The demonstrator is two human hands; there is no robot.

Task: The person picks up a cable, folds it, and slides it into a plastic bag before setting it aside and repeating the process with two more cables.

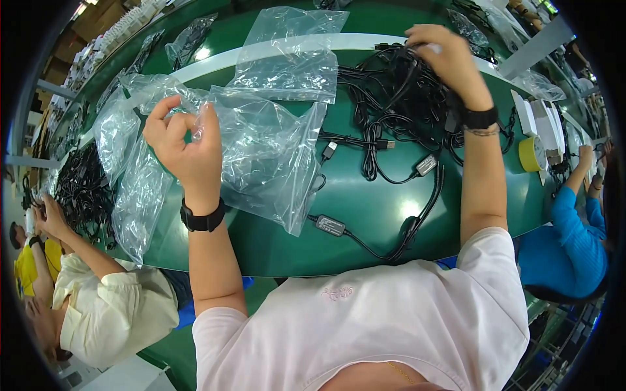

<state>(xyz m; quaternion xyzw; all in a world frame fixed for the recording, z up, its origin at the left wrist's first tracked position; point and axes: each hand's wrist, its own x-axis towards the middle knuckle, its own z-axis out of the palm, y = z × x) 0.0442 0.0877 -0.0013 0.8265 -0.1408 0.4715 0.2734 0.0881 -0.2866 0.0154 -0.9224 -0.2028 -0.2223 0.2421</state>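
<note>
My left hand (186, 140) is raised over the left part of the table, its thumb and fingers pinched on the crumpled upper edge of a clear plastic bag (264, 156). That bag spreads to the right of the hand. At the far right my right hand (450, 62) hangs over a heap of black cables (407, 85), fingers curled and slightly blurred; what they grip cannot be made out. A cable with a small labelled box (330, 225) in its line lies nearer to me. A USB plug (329, 151) rests just right of the bag.
More clear bags (287, 55) lie beyond and to the left on the green table (280, 251). A yellow tape roll (532, 154) stands at the right, near white boxes (548, 127). Co-workers sit on both sides; one's hand (52, 218) is by a black cable pile (85, 189).
</note>
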